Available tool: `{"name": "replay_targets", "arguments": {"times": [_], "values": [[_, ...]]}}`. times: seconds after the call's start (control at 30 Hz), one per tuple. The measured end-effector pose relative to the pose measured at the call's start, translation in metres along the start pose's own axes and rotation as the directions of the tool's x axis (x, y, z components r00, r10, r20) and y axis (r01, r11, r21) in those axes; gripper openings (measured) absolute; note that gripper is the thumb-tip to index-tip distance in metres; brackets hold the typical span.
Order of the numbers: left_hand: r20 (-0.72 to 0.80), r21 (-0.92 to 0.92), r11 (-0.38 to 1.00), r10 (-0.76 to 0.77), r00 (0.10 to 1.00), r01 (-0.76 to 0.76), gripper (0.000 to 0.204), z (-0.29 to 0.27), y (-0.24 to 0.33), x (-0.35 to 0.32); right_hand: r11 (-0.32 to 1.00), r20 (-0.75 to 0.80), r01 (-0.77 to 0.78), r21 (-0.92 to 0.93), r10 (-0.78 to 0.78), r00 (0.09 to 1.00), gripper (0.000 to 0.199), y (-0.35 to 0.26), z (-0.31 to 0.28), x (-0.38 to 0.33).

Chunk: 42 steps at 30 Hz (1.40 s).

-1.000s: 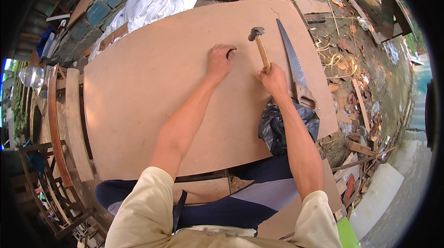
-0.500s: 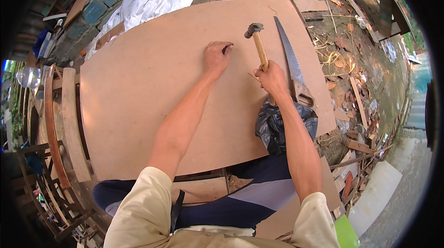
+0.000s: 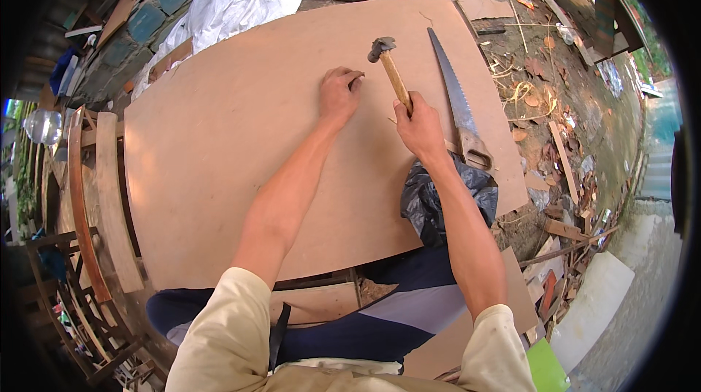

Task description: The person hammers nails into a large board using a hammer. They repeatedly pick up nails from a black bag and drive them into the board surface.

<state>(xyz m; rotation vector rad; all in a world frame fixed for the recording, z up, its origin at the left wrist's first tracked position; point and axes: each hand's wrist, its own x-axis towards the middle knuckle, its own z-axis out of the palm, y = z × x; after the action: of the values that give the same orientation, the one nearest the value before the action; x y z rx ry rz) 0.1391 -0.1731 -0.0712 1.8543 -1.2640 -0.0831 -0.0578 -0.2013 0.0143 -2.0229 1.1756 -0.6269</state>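
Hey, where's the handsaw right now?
In the head view, the handsaw lies on the right side of the brown board, right of the hammer, its handle next to the black plastic bag.

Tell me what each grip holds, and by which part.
The right grip holds the hammer by its wooden handle, below the head; whether the left grip pinches anything small cannot be told.

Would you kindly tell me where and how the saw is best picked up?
I'd take the saw by its wooden handle, coming from the right. The handle lies at the near end, with an opening to grip through, while the blade points away, so its teeth are best avoided. The black bag crowds the handle's near left side; the right looks freer.
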Motion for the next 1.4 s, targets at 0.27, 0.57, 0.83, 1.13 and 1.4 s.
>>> {"name": "replay_targets", "arguments": {"times": [0.27,0.57,0.83,1.13,1.4], "values": [[0.006,0.012,0.999,-0.046,0.999,0.046,0.016,0.003,-0.003,-0.002,0.996,0.021,0.036,-0.078,-0.034,0.999,0.025,0.0,0.015,-0.004],[0.026,0.046,0.998,-0.033,0.999,0.031,0.015,0.003,-0.005,-0.001,0.998,0.078,0.017,-0.064,-0.012,0.997,0.025,-0.006,0.015,-0.004],[-0.005,-0.022,1.0,-0.017,1.0,0.017,0.014,-0.001,-0.003,0.0,0.998,-0.025,0.041,-0.037,-0.042,0.999,0.024,0.001,0.008,-0.005],[0.008,0.037,0.998,0.043,0.999,-0.043,0.014,-0.002,-0.005,0.001,0.999,-0.007,0.02,-0.048,-0.021,1.0,0.025,0.009,0.009,-0.005],[0.008,0.075,0.997,0.022,1.0,-0.023,0.015,0.001,-0.004,0.0,0.997,0.027,0.063,-0.044,-0.062,0.998,0.024,0.003,0.021,-0.008]]}}
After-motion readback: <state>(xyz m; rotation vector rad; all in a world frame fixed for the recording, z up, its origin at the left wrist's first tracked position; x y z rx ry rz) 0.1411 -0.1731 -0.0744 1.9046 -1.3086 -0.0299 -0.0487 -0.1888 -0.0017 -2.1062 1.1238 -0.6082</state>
